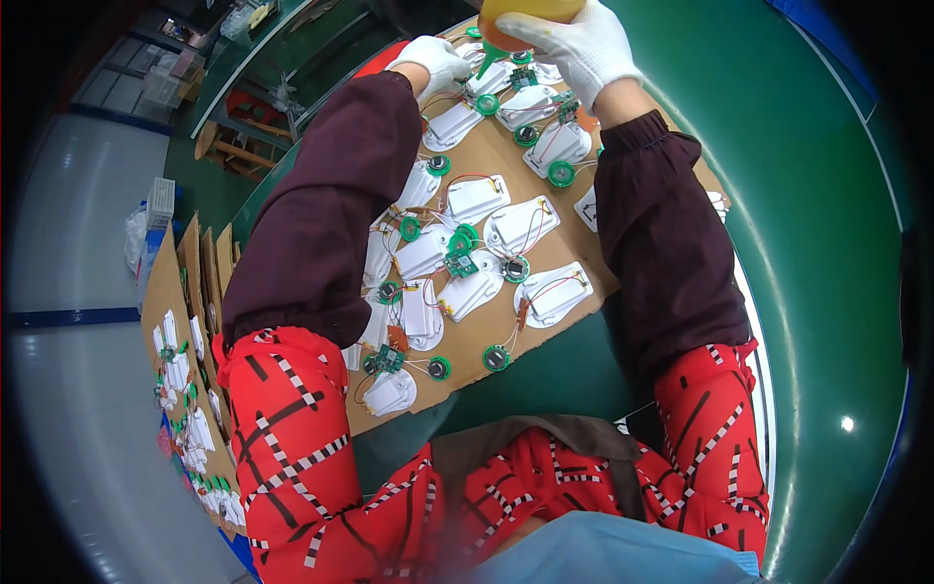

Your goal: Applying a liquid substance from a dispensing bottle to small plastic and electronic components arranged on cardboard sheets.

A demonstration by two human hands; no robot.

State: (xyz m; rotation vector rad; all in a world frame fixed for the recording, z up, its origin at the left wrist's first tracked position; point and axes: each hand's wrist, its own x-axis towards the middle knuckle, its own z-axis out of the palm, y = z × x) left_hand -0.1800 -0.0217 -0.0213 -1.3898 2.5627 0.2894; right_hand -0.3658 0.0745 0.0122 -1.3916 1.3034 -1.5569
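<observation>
To do this well, it looks best to squeeze the orange-yellow bottle (pixel 530 9) softly, with the right hand (pixel 584 51) wrapped round it, and keep its green tip (pixel 487 64) steady. The bottle is at the top, over the far end of the cardboard (pixel 469 348), its tip pointing down and a bit left; its long way seems slanted, but the edge cuts it off. The left hand (pixel 434 64) is near a white case (pixel 452 126), and I cannot tell if it holds anything.
</observation>
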